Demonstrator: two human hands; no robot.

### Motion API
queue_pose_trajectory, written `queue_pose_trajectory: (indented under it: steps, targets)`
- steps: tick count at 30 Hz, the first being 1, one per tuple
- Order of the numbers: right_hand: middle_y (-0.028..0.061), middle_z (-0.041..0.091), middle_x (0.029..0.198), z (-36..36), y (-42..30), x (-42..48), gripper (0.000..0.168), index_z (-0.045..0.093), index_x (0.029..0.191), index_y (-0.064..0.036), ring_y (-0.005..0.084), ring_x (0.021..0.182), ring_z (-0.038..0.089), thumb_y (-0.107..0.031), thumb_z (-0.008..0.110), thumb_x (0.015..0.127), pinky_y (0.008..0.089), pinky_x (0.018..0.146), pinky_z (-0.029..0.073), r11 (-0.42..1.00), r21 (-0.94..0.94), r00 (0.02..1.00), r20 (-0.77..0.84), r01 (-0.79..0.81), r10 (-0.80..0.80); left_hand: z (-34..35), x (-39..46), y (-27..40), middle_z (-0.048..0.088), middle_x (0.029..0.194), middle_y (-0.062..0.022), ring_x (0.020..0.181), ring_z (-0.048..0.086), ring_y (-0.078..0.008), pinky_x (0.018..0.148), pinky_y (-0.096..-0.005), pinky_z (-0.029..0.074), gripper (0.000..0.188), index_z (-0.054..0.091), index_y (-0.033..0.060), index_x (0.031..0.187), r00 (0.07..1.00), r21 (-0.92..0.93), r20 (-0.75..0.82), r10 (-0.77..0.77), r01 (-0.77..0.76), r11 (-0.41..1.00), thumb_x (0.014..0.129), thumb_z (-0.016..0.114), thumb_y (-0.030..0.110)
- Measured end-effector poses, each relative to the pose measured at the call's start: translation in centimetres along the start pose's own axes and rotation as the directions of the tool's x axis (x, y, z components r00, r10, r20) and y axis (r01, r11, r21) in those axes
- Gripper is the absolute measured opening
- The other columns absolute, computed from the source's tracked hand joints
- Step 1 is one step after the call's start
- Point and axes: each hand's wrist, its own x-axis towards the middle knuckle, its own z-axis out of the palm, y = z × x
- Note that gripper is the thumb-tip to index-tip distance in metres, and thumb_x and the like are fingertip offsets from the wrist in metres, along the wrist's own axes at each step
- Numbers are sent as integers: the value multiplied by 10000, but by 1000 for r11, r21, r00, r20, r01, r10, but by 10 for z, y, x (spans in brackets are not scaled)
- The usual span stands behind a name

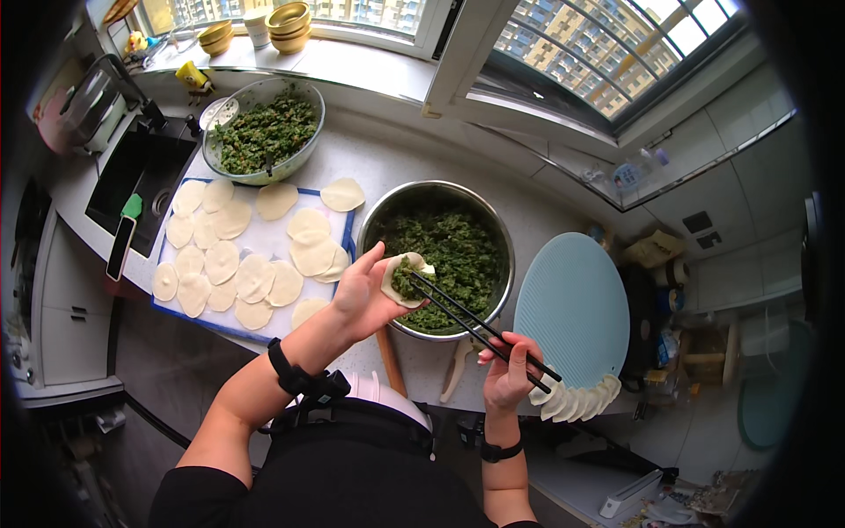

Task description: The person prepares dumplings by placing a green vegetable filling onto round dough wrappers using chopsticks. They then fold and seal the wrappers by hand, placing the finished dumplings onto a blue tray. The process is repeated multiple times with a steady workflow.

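On the palm and fingers of my left hand [362, 290] lies a round dough wrapper [391, 288] with green chopped filling [404, 277] on it. My right hand [511, 373] grips a pair of black chopsticks [475, 330], their tips in that filling. Behind the wrapper stands a steel bowl [509, 264] of green filling. Many pale dough wrappers [254, 278] lie on a white board with a blue rim [351, 231] at the left. At the right, a row of folded dumplings [577, 401] sits on the near end of a light-blue oval tray [571, 310].
A glass bowl [317, 142] of green filling stands behind the board. A wooden rod [391, 363] and a pale-handled utensil [455, 371] lie by the counter's near edge. The black sink [132, 185] is at the left, with a phone [121, 248] at its edge. Stacked yellow bowls [289, 28] stand on the sill.
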Motion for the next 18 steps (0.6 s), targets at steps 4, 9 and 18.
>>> queue_pose_trajectory:
  steps: [4,9,18]
  targets:
    - [168,626,765,8,-1,3,290,567,909,44,242,558,607,-244,542,893,329,497,516,997,41,998,-13,-67,67,-2,2,-4,461,1258,-174,1176,426,-315,992,-488,329,567,423,-5,1254,999,29,-45,0,1,1000,940,273,442]
    - [162,628,760,-4,0,3,291,567,916,28,236,539,599,-260,532,898,322,479,506,995,52,996,-34,-83,85,-1,-3,-4,481,1244,-163,1146,459,-315,976,-491,354,567,439,1,1248,998,61,-47,-31,34,998,942,263,445]
    - [163,630,771,-8,5,12,288,559,923,30,240,531,597,-256,521,903,321,492,512,988,68,990,7,-141,141,4,-9,-1,517,1206,-168,1122,499,-298,960,-490,387,577,462,-28,1211,995,156,-55,-80,88,984,942,272,446]
